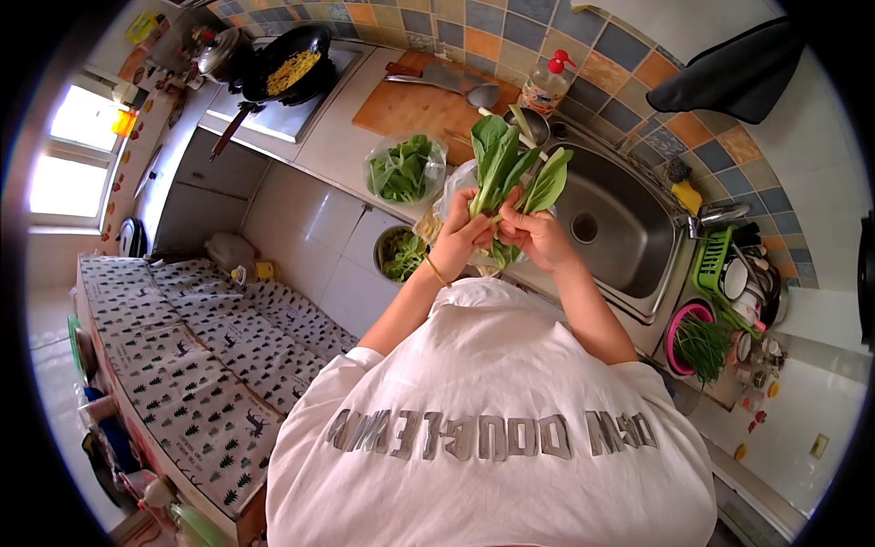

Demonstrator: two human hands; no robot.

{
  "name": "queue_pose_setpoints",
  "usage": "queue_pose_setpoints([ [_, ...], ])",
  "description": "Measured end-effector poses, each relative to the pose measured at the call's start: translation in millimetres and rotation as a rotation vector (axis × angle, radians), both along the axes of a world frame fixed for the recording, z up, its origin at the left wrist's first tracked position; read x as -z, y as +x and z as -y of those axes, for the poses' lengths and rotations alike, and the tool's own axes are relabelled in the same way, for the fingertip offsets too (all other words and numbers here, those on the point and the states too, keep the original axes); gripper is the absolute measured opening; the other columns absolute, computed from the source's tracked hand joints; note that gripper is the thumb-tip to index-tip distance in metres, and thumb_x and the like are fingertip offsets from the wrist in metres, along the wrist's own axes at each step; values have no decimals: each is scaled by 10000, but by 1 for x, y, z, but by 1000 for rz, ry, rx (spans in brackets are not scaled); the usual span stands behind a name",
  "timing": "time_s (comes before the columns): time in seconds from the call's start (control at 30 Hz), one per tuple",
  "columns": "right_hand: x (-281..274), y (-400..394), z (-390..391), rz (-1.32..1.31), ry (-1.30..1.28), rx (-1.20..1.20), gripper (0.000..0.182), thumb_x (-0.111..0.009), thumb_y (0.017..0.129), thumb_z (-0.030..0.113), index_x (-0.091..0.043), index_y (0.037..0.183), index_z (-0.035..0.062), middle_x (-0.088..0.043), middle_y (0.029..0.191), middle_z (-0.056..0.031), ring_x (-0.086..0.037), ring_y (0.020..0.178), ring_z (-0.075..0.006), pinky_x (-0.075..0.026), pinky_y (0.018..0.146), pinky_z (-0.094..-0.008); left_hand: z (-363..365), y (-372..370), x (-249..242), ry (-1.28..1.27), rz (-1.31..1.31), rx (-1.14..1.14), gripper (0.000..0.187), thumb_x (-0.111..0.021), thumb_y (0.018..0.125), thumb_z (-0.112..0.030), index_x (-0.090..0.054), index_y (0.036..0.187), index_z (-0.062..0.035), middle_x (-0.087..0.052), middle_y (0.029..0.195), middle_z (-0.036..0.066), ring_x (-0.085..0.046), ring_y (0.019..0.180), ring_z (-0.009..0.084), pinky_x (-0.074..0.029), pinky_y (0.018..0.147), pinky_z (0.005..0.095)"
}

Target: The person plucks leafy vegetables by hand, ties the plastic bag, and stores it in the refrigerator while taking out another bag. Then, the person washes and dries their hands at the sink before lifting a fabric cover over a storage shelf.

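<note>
My left hand [460, 239] is closed around the lower stems of a bunch of leafy greens [493, 159], with the leaves pointing away from me. Close beside it, my right hand [535, 235] pinches the stem of a broad green leaf [550, 180]. The fingers of both hands nearly meet at the stem ends. A clear plastic bag [437, 164] of greens sits on the counter to the left. Below it, a bowl [379, 258] holds loose leaves. Another plastic bag lies partly hidden behind my hands.
The steel sink [629, 232] is at the right. A cutting board [387, 111] with a cleaver [424, 82] lies beyond the bag. A wok [314, 46] of yellow food sits on the stove. At right are a green dish rack [711, 264] and a pink basin [673, 342].
</note>
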State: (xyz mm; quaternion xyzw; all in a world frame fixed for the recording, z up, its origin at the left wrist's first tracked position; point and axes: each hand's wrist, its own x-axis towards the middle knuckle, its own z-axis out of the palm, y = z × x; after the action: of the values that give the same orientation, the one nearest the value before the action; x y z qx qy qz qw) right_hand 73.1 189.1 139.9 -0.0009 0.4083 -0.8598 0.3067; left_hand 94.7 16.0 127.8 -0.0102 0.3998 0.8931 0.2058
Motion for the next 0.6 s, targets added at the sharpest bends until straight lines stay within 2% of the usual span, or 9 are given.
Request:
queue_pose_setpoints([
  [0.23, 0, 1, -6, 43, -120, -72, 108, -611, 939, 167, -520, 960, 111, -469, 725, 31, -410, 644, -58, -333, 588, -213, 5, 2, -2, 189, 56, 60, 306, -463, 967, -56, -385, 1258, -106, -494, 906, 17, -390, 664, 63, -365, 636, 210],
  [0.33, -4, 5, 3, -91, -1, 58, 116, -598, 947, 148, -507, 922, 80, -492, 731, 12, -443, 661, -66, -373, 614, -216, -2, 3, 2, 318, 133, -30, 272, -459, 966, -55, -420, 1232, -91, -507, 893, 24, -406, 662, 68, -375, 627, 210],
  [0.43, -4, 10, 28, -643, 577, 342, 135, -578, 957, 131, -494, 893, 46, -522, 745, -19, -493, 688, -79, -421, 655, -232, -10, 0, 12, 342, 182, -127, 270, -455, 966, -44, -406, 1229, -82, -525, 897, 34, -436, 670, 79, -393, 615, 222],
  [0.47, -3, 10, 31, -774, 689, 390, 130, -552, 960, 111, -488, 890, 22, -552, 765, -47, -534, 737, -93, -445, 691, -244, -11, -1, 21, 345, 175, -135, 266, -451, 967, -39, -395, 1223, -81, -526, 897, 34, -442, 672, 79, -398, 609, 223],
  [0.5, 5, 9, 33, -768, 749, 430, 126, -565, 935, 97, -483, 875, 21, -559, 753, -62, -545, 717, -136, -445, 670, -279, -13, -1, 19, 347, 167, -144, 261, -448, 968, -34, -384, 1217, -79, -527, 897, 35, -447, 674, 80, -404, 603, 225],
  [0.57, 21, 7, 37, -752, 870, 508, 132, -590, 887, 67, -475, 846, 18, -573, 728, -92, -565, 678, -221, -445, 628, -349, -24, 2, 12, 70, 129, -272, 261, -432, 970, -20, -353, 1211, -82, -513, 881, 27, -444, 670, 75, -398, 584, 226],
  [0.6, 16, 8, 39, -711, 805, 486, 130, -600, 858, 52, -474, 846, 25, -577, 733, -124, -583, 692, -286, -452, 636, -386, -29, 3, 8, -70, 111, -333, 261, -424, 971, -14, -338, 1208, -83, -506, 873, 23, -443, 668, 73, -395, 575, 226],
])
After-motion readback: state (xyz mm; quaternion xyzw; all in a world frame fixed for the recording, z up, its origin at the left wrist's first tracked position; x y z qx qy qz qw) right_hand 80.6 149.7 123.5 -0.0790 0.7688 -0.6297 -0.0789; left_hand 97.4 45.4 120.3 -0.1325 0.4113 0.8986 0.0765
